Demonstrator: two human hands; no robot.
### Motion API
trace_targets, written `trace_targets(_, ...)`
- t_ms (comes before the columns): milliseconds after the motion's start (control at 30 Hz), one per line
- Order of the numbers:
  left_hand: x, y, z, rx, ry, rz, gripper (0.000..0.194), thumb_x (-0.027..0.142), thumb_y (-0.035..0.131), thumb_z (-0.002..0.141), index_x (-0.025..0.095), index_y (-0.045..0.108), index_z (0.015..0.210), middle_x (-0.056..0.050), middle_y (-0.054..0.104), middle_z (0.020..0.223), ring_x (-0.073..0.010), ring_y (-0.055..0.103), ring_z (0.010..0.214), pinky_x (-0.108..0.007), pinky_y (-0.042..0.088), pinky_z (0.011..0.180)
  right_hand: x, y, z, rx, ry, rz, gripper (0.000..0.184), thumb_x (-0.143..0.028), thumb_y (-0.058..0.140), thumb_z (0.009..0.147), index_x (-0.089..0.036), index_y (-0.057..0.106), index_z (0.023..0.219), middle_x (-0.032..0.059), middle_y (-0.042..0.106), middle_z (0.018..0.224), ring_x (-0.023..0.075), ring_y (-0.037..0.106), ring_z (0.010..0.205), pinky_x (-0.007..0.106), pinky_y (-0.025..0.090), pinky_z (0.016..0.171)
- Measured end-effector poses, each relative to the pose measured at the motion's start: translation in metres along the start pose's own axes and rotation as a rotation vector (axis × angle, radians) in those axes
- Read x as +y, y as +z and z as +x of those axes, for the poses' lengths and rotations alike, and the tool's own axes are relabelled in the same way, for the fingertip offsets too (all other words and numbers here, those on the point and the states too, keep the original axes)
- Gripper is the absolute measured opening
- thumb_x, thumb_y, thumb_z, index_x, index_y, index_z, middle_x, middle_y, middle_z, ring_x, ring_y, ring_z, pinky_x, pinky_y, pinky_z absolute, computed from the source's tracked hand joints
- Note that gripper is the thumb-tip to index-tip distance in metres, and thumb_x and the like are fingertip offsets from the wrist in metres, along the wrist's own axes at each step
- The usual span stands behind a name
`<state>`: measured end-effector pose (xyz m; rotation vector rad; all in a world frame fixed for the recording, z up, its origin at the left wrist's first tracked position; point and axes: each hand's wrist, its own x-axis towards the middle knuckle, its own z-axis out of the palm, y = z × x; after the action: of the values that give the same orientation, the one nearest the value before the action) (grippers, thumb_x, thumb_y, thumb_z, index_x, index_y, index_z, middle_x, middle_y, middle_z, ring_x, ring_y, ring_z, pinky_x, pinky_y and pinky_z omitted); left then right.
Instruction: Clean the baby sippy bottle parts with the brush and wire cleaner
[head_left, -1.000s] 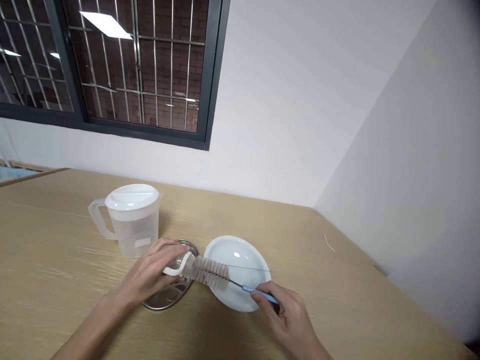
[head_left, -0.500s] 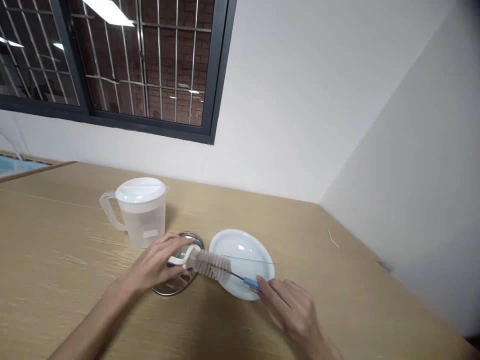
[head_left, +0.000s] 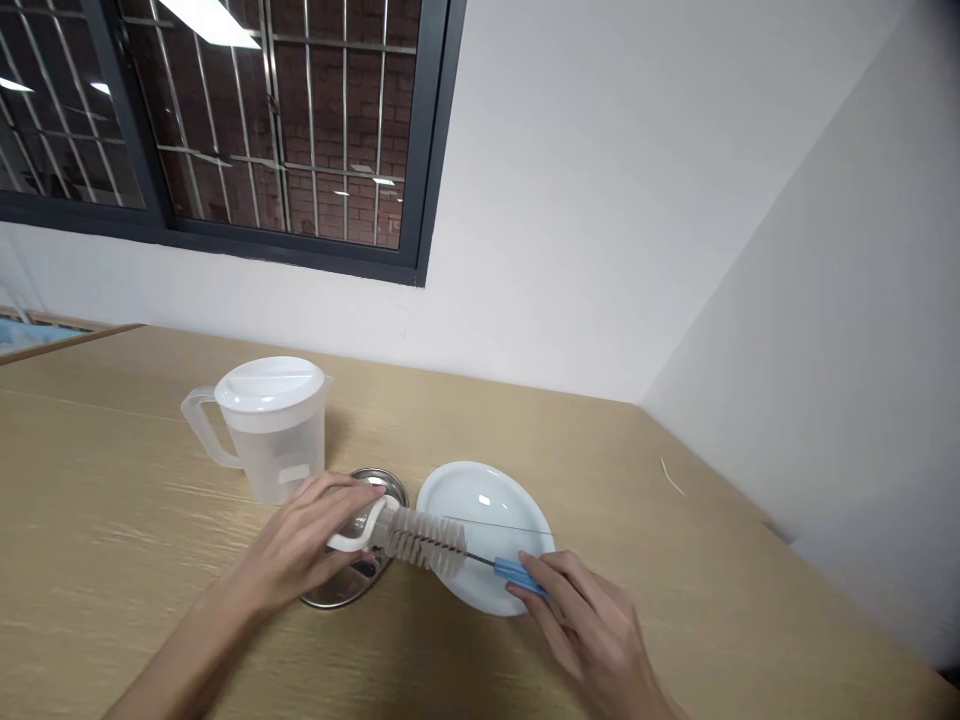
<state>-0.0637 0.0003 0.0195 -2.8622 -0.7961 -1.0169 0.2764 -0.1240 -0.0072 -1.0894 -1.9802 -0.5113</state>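
My left hand (head_left: 311,535) is closed around a small clear bottle with a white handle-like piece (head_left: 351,541); my fingers hide much of its body. A bottle brush (head_left: 427,541) with pale bristles and a twisted wire stem stands with its tip at the bottle's mouth. Most of its bristles are outside. My right hand (head_left: 589,620) pinches the brush's blue grip (head_left: 517,573) between thumb and fingers. Beneath the left hand lies a round metal tray (head_left: 330,598), partly covered. Under the brush is a white plate (head_left: 487,490), with a thin dark line across it.
A translucent lidded pitcher (head_left: 274,430) stands behind my left hand, its handle to the left. Off to the right a thin pale strip (head_left: 672,476) lies on the wooden table (head_left: 600,470). Behind are a white wall and a barred window (head_left: 285,120).
My right hand has moved slightly right and shows more of the blue grip. The whole view has shifted a little, with the pitcher now further left. Both hands keep their hold.
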Motion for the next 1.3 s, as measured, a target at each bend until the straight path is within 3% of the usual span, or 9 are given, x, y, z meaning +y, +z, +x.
trace_targets(100,0.001,0.001,0.001,-0.006,-0.021,-0.03,0.044,0.027,0.066,0.092,0.025,0.056,0.134,-0.008,0.068,0.125,-0.0241,0.06,0.116,-0.036,0.054,0.095,-0.001,-0.002,0.001,-0.005,-0.062,-0.07,0.03,-0.006,0.066,0.089,-0.013,0.062,0.118,0.0082,0.068,0.086,0.0162,0.064,0.07,0.028,0.049,0.062)
trace_targets(300,-0.002,0.009,-0.001,0.004,0.001,-0.039,0.044,0.016,0.061,0.094,0.024,0.053,0.136,-0.008,0.068,0.126,-0.0234,0.057,0.121,-0.036,0.05,0.1,-0.002,-0.003,0.006,-0.152,0.091,0.143,0.013,-0.01,0.056,0.095,-0.015,0.06,0.106,0.0,0.053,0.068,0.0115,0.05,0.054,0.024,0.038,0.048)
trace_targets(433,-0.003,0.012,-0.001,-0.006,-0.007,-0.027,0.046,0.026,0.066,0.093,0.025,0.053,0.136,-0.009,0.067,0.126,-0.0247,0.057,0.122,-0.036,0.052,0.1,0.001,-0.003,0.007,-0.189,0.117,0.164,0.012,-0.011,0.051,0.097,-0.018,0.059,0.092,-0.0015,0.05,0.065,0.0109,0.048,0.053,0.024,0.037,0.048)
trace_targets(533,-0.004,0.012,-0.001,-0.034,-0.035,-0.03,0.046,0.03,0.067,0.092,0.026,0.054,0.136,-0.008,0.066,0.127,-0.0249,0.059,0.12,-0.036,0.053,0.099,0.003,-0.002,0.004,-0.181,0.099,0.119,0.011,-0.016,0.052,0.098,-0.017,0.061,0.104,-0.0006,0.055,0.067,0.0113,0.052,0.054,0.024,0.04,0.049)
trace_targets(633,-0.007,0.012,-0.003,-0.075,-0.093,-0.036,0.05,0.028,0.066,0.092,0.028,0.052,0.14,-0.007,0.065,0.131,-0.0248,0.059,0.122,-0.037,0.053,0.101,0.006,0.001,-0.002,-0.112,0.042,0.016,0.022,-0.02,0.063,0.095,-0.013,0.06,0.116,0.0018,0.062,0.072,0.0126,0.059,0.059,0.024,0.046,0.054)
trace_targets(800,-0.013,0.014,-0.007,-0.121,-0.17,-0.099,0.059,0.027,0.069,0.089,0.03,0.048,0.144,-0.008,0.063,0.135,-0.0261,0.059,0.123,-0.041,0.052,0.102,0.01,-0.003,-0.008,-0.046,-0.139,-0.088,0.027,-0.001,0.059,0.09,-0.013,0.065,0.113,0.0095,0.071,0.087,0.016,0.068,0.073,0.027,0.052,0.064)
trace_targets(1067,-0.005,-0.002,-0.004,-0.238,-0.3,-0.242,0.068,0.031,0.08,0.076,0.034,0.055,0.139,-0.004,0.068,0.13,-0.0256,0.066,0.116,-0.034,0.056,0.093,0.0,-0.016,-0.006,-0.068,-0.153,-0.044,0.049,-0.002,0.052,0.092,-0.021,0.059,0.136,0.0058,0.074,0.081,0.0132,0.06,0.054,0.026,0.046,0.05)
trace_targets(1200,-0.005,-0.005,-0.003,-0.258,-0.325,-0.257,0.068,0.032,0.081,0.075,0.035,0.056,0.138,-0.002,0.069,0.129,-0.0248,0.066,0.116,-0.033,0.055,0.094,0.003,-0.019,-0.007,-0.15,-0.236,-0.06,0.048,-0.008,0.042,0.098,-0.009,0.05,0.146,0.0154,0.075,0.095,0.0193,0.067,0.069,0.031,0.051,0.058)
trace_targets(1300,-0.006,-0.002,-0.005,-0.256,-0.329,-0.231,0.064,0.032,0.08,0.077,0.036,0.057,0.136,-0.003,0.066,0.132,-0.0246,0.064,0.119,-0.033,0.054,0.096,0.007,-0.018,-0.006,-0.153,-0.227,-0.078,0.047,-0.005,0.048,0.096,-0.008,0.052,0.142,0.0153,0.074,0.097,0.0203,0.068,0.078,0.031,0.051,0.064)
